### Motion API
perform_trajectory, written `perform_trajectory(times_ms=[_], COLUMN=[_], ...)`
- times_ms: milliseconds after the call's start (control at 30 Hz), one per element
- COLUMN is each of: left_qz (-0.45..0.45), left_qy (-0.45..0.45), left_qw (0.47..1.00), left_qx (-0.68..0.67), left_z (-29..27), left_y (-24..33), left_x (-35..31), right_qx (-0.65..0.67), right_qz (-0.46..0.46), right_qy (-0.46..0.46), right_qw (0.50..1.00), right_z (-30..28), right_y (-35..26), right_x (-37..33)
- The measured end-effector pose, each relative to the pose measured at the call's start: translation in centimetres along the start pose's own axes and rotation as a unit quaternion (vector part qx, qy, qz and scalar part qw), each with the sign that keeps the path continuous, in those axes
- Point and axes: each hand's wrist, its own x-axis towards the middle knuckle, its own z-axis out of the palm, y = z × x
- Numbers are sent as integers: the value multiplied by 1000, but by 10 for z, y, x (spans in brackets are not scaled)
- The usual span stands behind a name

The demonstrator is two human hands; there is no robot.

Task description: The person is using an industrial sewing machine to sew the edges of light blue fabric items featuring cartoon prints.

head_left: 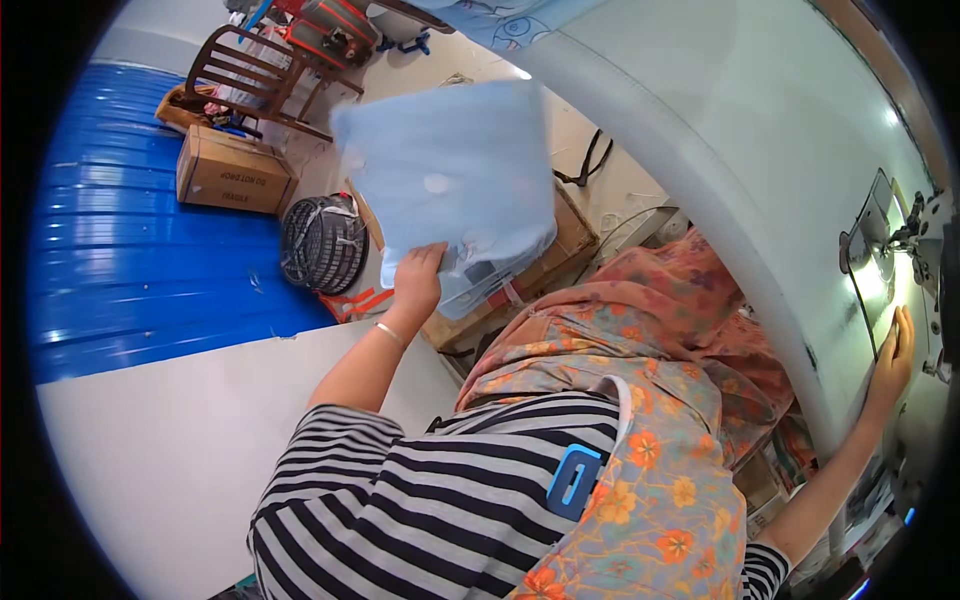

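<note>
My left hand (pixel 418 280) grips the lower edge of a light blue cloth piece (pixel 450 170) with pale spots. The cloth is roughly square and blurred at its edges, held out over a carton and a clear plastic container (pixel 485 290). Far to the right, my right hand (pixel 890 365) lies with fingers stretched out on the work table (pixel 680 110), beside the lit needle area of a sewing machine (pixel 912 240). Nothing shows in that hand. A dark-edged plate (pixel 868 245) is set in the table next to the needle.
More light blue printed cloth (pixel 520 25) lies at the table's far end. On the left are a black woven basket (pixel 325 240), a cardboard box (pixel 235 170) and a wooden chair (pixel 255 75). A white board (pixel 180 430) is at the lower left. A floral apron (pixel 640 480) covers my lap.
</note>
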Motion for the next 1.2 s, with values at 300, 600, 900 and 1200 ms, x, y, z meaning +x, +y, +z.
perform_trajectory(times_ms=[300,600,900,1200], left_qz=[-154,142,108,91], left_qy=[-77,186,204,393], left_qw=[985,969,967,694], left_qx=[-17,-83,107,596], left_z=[90,-61,-200,-254], left_y=[-24,83,117,-60], left_x=[-10,192,386,482], right_qx=[-41,-44,-78,-67], right_qz=[21,55,49,19], right_qy=[4,32,55,173], right_qw=[999,997,994,982], right_z=[-1,-6,-18,-48], right_y=[-16,-28,-60,-125], right_x=[-6,-23,-37,-97])
